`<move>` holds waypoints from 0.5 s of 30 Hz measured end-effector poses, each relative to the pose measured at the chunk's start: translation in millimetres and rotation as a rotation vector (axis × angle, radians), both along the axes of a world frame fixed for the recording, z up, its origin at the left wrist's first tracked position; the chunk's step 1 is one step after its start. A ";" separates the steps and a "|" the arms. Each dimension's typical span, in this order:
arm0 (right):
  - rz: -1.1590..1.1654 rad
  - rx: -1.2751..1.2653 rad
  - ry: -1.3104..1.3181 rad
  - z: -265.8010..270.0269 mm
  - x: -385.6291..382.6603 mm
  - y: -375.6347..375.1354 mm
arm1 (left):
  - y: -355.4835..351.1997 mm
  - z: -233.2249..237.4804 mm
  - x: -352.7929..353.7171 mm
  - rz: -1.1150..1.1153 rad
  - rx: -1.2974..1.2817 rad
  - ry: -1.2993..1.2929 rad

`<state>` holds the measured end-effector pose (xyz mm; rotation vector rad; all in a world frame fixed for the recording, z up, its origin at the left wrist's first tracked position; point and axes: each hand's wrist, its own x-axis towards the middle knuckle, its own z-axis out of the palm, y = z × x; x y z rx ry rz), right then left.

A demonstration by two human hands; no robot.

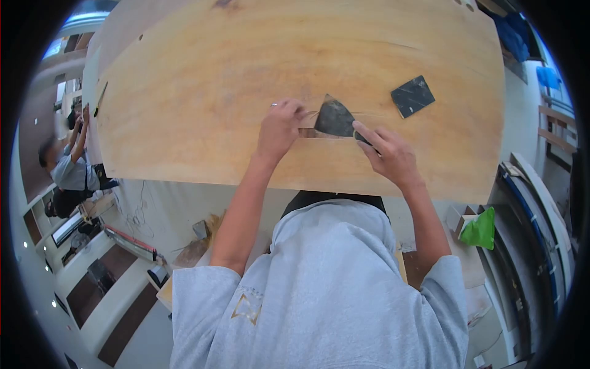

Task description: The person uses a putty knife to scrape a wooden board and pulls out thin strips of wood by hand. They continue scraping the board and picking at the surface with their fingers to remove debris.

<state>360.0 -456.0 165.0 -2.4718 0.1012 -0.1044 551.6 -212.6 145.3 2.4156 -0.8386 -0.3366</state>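
Observation:
My right hand [388, 154] is closed around the handle of a putty knife [335, 117]. Its wide, dark, stained blade points left over the wooden panel [203, 132]. Left of the blade, my left hand [283, 126] is closed in a pinch, with a ring on one finger. A thin pale sliver shows by its fingertips; what exactly they grip is too small to make out. Under the blade and beside the left hand lies a narrow recess [306, 133] in the panel surface, partly covered by the blade.
A dark square plate [413, 96] lies on the panel to the right. Near the left edge rests a thin pointed tool [101, 99]. Another person [77, 166] is at the far left. Curved boards [522, 240] and a green bag [479, 228] stand at right.

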 end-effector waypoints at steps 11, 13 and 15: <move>0.293 0.089 0.070 -26.4 49.0 -31.5 | 33.9 -0.8 -42.8 0.776 -0.503 0.118; 0.304 0.144 0.084 -38.2 75.9 15.3 | 25.5 5.8 -46.1 0.779 -0.479 0.091; 0.374 0.177 0.067 -42.8 104.0 68.1 | 26.0 19.2 -44.3 0.792 -0.518 -0.010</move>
